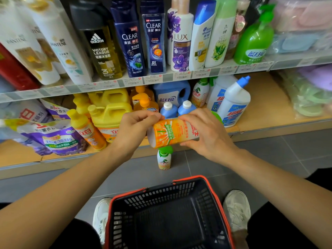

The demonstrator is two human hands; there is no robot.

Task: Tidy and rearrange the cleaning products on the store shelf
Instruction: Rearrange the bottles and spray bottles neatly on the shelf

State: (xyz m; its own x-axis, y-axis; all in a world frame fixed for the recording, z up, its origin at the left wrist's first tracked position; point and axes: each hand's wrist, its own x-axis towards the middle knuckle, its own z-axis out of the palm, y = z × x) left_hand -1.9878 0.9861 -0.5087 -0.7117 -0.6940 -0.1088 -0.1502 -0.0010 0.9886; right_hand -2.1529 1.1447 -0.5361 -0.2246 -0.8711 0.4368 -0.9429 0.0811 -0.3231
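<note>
An orange-and-white cleaner bottle (170,133) lies sideways in the air in front of the lower shelf (269,112). My left hand (133,129) grips its bottom end, my right hand (206,132) curls round the other end and hides the cap. A smaller matching bottle with a green cap (164,159) stands upright on the floor just below. Behind my hands stand two blue bottles with white caps (177,109).
Yellow detergent jugs (109,108) and purple refill bags (59,139) fill the lower shelf's left. White toilet-cleaner bottles (233,103) stand to the right, with bare shelf beyond them. Shampoos line the upper shelf (161,79). A black basket with red rim (168,212) sits between my shoes.
</note>
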